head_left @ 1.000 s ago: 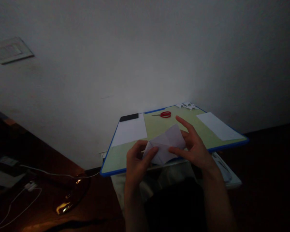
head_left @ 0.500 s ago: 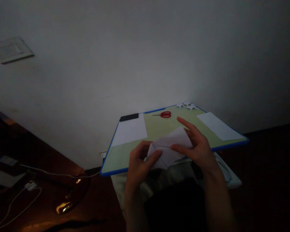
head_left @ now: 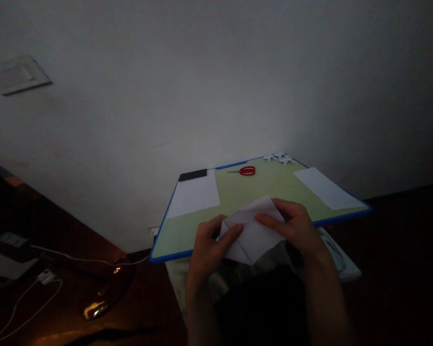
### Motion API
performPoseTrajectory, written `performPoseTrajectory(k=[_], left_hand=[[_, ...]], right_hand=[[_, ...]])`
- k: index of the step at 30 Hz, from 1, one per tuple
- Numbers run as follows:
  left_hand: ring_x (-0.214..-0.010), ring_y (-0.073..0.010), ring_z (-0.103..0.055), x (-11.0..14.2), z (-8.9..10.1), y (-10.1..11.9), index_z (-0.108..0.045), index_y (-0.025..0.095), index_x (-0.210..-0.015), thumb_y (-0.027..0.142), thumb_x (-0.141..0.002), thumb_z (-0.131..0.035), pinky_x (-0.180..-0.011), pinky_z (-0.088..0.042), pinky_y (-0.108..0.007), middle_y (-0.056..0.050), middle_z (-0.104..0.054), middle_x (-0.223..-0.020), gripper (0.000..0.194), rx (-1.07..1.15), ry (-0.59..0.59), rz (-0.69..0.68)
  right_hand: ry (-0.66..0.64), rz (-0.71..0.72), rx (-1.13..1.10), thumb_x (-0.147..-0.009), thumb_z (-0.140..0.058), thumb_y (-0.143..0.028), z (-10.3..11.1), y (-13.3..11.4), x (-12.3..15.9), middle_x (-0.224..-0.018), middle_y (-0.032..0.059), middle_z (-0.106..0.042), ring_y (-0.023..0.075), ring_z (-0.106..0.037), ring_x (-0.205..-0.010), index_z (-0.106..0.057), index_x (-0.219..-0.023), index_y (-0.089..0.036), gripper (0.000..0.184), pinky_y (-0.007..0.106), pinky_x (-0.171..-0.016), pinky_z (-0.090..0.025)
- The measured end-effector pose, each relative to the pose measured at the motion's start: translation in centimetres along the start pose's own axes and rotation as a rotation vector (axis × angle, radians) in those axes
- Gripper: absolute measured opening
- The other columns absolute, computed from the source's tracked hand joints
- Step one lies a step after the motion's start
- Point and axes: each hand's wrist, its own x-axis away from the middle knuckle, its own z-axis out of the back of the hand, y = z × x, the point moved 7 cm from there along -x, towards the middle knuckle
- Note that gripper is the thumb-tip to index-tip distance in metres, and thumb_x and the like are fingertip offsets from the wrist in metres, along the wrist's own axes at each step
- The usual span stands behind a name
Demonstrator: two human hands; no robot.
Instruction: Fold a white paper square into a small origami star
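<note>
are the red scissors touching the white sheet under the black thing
Apart. The head view shows it plainly: a strip of green tabletop lies between the tips of the red-handled scissors and the white sheet.

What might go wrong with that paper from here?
Pinched by the left hand and right hand, the creased paper could tear or wrinkle if they pull apart. It also hangs past the near edge of the board, so a loosened grip might drop it off the board.
</note>
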Motion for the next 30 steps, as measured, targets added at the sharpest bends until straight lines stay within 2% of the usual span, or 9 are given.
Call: performPoseTrajectory(k=[6,10,13,16,21,22,25,26,30], left_hand=[[-0.061,-0.0137,-0.049,0.1,-0.1,0.0,-0.067,0.018,-0.073,0.052,-0.09,-0.075,-0.053,-0.035,-0.024,0.001,-0.056,-0.065,0.038,-0.029,-0.003,0.025],[-0.063,-0.0146,-0.053,0.1,-0.6,-0.3,-0.071,0.017,-0.078,0.052,-0.091,-0.074,-0.055,-0.038,-0.024,0.0,-0.062,-0.069,0.037,-0.025,-0.067,0.047],[-0.064,-0.0149,-0.055,0.0,-1.0,-0.1,-0.073,0.017,-0.08,0.049,-0.092,-0.073,-0.055,-0.038,-0.024,-0.001,-0.064,-0.069,0.034,-0.048,-0.132,0.027],[-0.062,-0.0141,-0.054,-0.1,-1.1,0.3,-0.072,0.017,-0.078,0.046,-0.092,-0.073,-0.054,-0.037,-0.023,0.0,-0.062,-0.067,0.032,-0.091,-0.137,-0.009],[-0.062,-0.0138,-0.054,-0.1,-1.1,0.2,-0.072,0.017,-0.076,0.048,-0.093,-0.073,-0.055,-0.039,-0.023,0.0,-0.063,-0.067,0.035,-0.083,-0.121,0.001],[-0.063,-0.0144,-0.055,-0.1,-1.0,0.0,-0.073,0.017,-0.079,0.049,-0.092,-0.073,-0.055,-0.039,-0.023,0.0,-0.064,-0.068,0.035,-0.074,-0.108,0.014],[-0.065,-0.0164,-0.059,-0.2,-0.5,-0.7,-0.075,0.017,-0.083,0.05,-0.091,-0.075,-0.056,-0.042,-0.024,-0.002,-0.068,-0.072,0.034,-0.012,-0.029,0.052],[-0.066,-0.0167,-0.059,-0.2,-0.3,-0.8,-0.075,0.017,-0.083,0.05,-0.09,-0.075,-0.057,-0.043,-0.024,-0.002,-0.069,-0.073,0.033,0.017,0.002,0.059],[-0.068,-0.0175,-0.06,-0.3,-0.1,-0.7,-0.076,0.017,-0.087,0.048,-0.089,-0.076,-0.059,-0.044,-0.025,-0.002,-0.072,-0.076,0.031,0.081,0.044,0.057]], right_hand=[[0.014,-0.093,-0.07,-0.085,-0.084,-0.042,-0.1,0.9,-0.2,-0.092,0.0039,-0.079,0.0218,-0.072,-0.08,-0.077,-0.1,-0.021,0.027,0.031,-0.067,-0.057],[-0.013,-0.008,-0.086,-0.08,-0.089,-0.033,-0.5,0.1,-0.2,-0.107,0.0025,-0.076,0.0223,-0.073,-0.096,-0.069,-0.111,-0.027,0.037,0.032,-0.078,-0.059],[-0.011,0.021,0.017,-0.081,-0.087,-0.034,-0.5,-0.2,-0.3,-0.097,0.0015,-0.075,0.0211,-0.071,-0.088,-0.07,-0.1,-0.026,0.027,0.031,-0.073,-0.057],[0.016,0.031,0.141,-0.084,-0.084,-0.035,-0.2,-0.4,-0.3,-0.086,0.0005,-0.075,0.0205,-0.069,-0.08,-0.073,-0.091,-0.025,0.017,0.031,-0.073,-0.055],[0.054,0.053,0.154,-0.092,-0.076,-0.033,0.1,-0.8,-0.3,-0.088,0.0015,-0.078,0.0217,-0.072,-0.084,-0.077,-0.091,-0.025,0.008,0.034,-0.08,-0.056],[0.048,0.049,0.132,-0.092,-0.076,-0.034,0.0,-0.7,-0.2,-0.094,0.0022,-0.079,0.0221,-0.072,-0.087,-0.077,-0.097,-0.026,0.009,0.034,-0.081,-0.057],[-0.003,0.03,0.065,-0.088,-0.081,-0.032,-0.3,-0.3,-0.2,-0.12,0.0044,-0.079,0.0237,-0.074,-0.097,-0.072,-0.128,-0.029,0.041,0.035,-0.084,-0.059],[-0.025,0.021,0.065,-0.087,-0.082,-0.032,-0.5,-0.2,-0.2,-0.122,0.0047,-0.079,0.0243,-0.074,-0.099,-0.071,-0.13,-0.029,0.045,0.035,-0.084,-0.06],[-0.073,0.028,0.119,-0.092,-0.075,-0.034,-0.8,-0.3,-0.3,-0.096,0.004,-0.082,0.0246,-0.074,-0.091,-0.081,-0.1,-0.024,0.014,0.036,-0.083,-0.06]])
